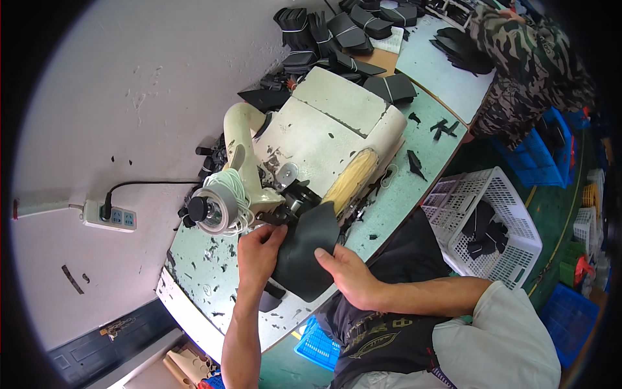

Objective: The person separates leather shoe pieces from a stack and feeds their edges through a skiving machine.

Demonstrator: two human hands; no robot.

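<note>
A curved black sheet piece (pixel 304 256), leather-like, lies at the front of a cream-coloured bench machine (pixel 324 123). My left hand (pixel 260 251) is closed, its thumb and fingers pinching the sheet's upper left edge close to the machine's dark metal working parts (pixel 299 198). On the sheet's right edge my right hand (pixel 350 275) grips with the thumb on top; its other fingers are mostly hidden beneath. A small dark offcut (pixel 271 298) shows under the sheet's lower left side. Loops of white cord hang round a lamp head (pixel 217 206) beside the machine.
Black scraps litter the pale green table (pixel 194 259). Bundled black pieces (pixel 350 32) are heaped behind the machine. A white crate (pixel 518 227) with black pieces stands right of the table. A power strip (pixel 116 217) is on the left wall. Another person in camouflage clothing (pixel 534 58) is at the upper right.
</note>
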